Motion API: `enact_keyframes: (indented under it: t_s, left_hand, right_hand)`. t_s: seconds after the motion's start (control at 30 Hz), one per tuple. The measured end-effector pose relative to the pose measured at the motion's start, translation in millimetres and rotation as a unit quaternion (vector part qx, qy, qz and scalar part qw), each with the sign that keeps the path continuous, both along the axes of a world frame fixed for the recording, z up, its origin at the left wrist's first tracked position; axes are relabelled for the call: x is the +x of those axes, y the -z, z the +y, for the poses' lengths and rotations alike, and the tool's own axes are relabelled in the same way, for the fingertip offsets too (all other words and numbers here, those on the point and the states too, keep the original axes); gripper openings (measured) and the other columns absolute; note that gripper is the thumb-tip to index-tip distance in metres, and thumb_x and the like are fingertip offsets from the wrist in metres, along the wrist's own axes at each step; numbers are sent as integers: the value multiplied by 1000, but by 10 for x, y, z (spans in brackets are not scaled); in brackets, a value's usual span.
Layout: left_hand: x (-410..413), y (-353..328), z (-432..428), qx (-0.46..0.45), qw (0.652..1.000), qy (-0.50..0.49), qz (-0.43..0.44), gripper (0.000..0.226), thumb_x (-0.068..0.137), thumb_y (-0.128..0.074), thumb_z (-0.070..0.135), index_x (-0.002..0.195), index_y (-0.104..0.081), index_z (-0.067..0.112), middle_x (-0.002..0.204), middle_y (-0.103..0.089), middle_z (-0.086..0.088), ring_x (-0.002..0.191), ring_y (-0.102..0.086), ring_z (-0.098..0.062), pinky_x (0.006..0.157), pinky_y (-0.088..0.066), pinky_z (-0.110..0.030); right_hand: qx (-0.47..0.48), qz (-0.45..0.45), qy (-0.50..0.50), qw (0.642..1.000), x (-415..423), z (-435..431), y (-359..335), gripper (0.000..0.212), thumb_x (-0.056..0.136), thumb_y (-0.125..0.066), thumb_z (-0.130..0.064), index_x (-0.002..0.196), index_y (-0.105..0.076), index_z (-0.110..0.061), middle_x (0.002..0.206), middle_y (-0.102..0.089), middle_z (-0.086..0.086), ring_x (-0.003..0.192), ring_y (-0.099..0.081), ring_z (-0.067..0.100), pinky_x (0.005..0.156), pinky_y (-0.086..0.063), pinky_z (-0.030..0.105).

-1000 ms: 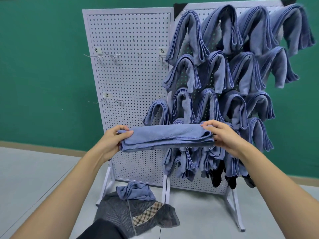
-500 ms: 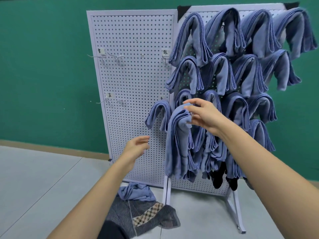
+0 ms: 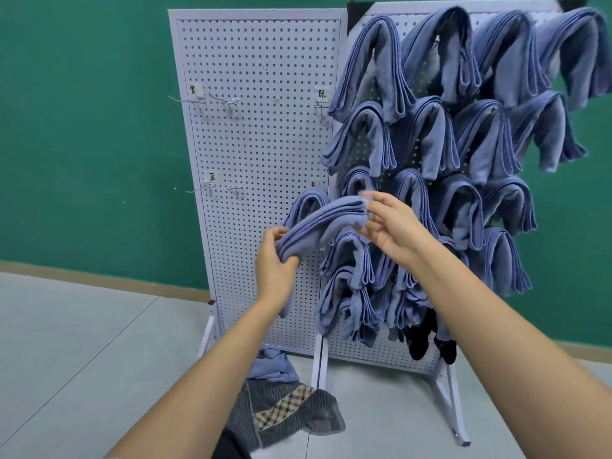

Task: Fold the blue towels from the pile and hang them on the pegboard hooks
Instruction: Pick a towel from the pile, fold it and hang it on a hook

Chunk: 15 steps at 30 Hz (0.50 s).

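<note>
A folded blue towel (image 3: pixel 326 223) stretches slantwise between my hands in front of the white pegboard (image 3: pixel 258 154). My left hand (image 3: pixel 275 263) grips its lower left end. My right hand (image 3: pixel 390 226) pinches its upper right end with thumb and fingers. Several folded blue towels (image 3: pixel 427 144) hang over hooks on the right panel, and one blue towel (image 3: pixel 306 205) hangs at the left panel's right edge. A crumpled blue towel (image 3: pixel 271 367) lies on the floor at the pegboard's foot, partly hidden by my left forearm.
Bare wire hooks (image 3: pixel 198 102) with small labels stick out of the left panel. A grey cloth with a plaid band (image 3: pixel 284 412) lies on the pale floor under the crumpled towel. Dark items (image 3: pixel 420 339) hang below the towels. A green wall stands behind.
The towel was first held flat between both hands, then hung from my right hand alone. My left hand has come up and gripped its lower end again.
</note>
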<state>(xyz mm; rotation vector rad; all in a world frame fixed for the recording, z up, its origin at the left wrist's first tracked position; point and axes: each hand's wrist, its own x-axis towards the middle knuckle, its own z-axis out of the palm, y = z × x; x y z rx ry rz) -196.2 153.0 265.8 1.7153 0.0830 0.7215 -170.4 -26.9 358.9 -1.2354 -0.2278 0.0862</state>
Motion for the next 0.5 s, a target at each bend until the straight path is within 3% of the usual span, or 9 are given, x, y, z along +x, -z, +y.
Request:
enact_keyframes:
  t_s: [0.07,0.13,0.2,0.3,0.4,0.5]
  left_hand:
    - [-9,-96,152,50,999,-6,-10,33,82,-58,-8,100,-59,20,101,-61,1,79,-56,0,63,-45,-6]
    - [11,-171,293,81,997,7,-5,30,80,-62,-4,94,-64,22,99,-63,1,77,-57,-1,65,-49,-15]
    - [33,-228,391,96,995,14,20,29,77,-63,-3,95,-68,20,95,-67,-1,78,-61,-9,67,-56,-29]
    - [53,-318,456,91,995,0,46,29,77,-62,-3,95,-69,18,90,-70,0,74,-63,-13,66,-59,-30]
    - [108,-368,513,109,991,-35,66,25,75,-64,2,93,-67,19,90,-67,7,69,-62,-14,66,-59,-38]
    - [140,-410,526,111,990,-50,73,20,72,-66,6,86,-64,21,88,-65,6,64,-59,-16,64,-56,-40]
  right_hand:
    - [-5,29,18,999,87,-131,152,10,96,-53,-7,105,-57,-7,74,-59,8,55,-47,14,55,-58,27]
    - [-47,57,13,997,147,-227,338,17,96,-55,-9,112,-57,-6,79,-57,10,62,-45,16,54,-55,25]
    - [-126,74,-17,989,148,-271,498,24,95,-56,-11,118,-56,-3,82,-62,9,66,-57,16,58,-56,25]
    - [-256,56,-28,965,152,-214,628,25,93,-60,-12,118,-57,-6,102,-66,14,85,-64,23,71,-58,26]
    - [-334,-78,43,938,202,6,581,24,92,-61,-13,115,-59,-13,116,-62,6,105,-60,20,92,-50,32]
    - [-389,-223,33,893,151,403,476,32,88,-66,-19,119,-57,-19,120,-56,-2,111,-52,12,91,-42,26]
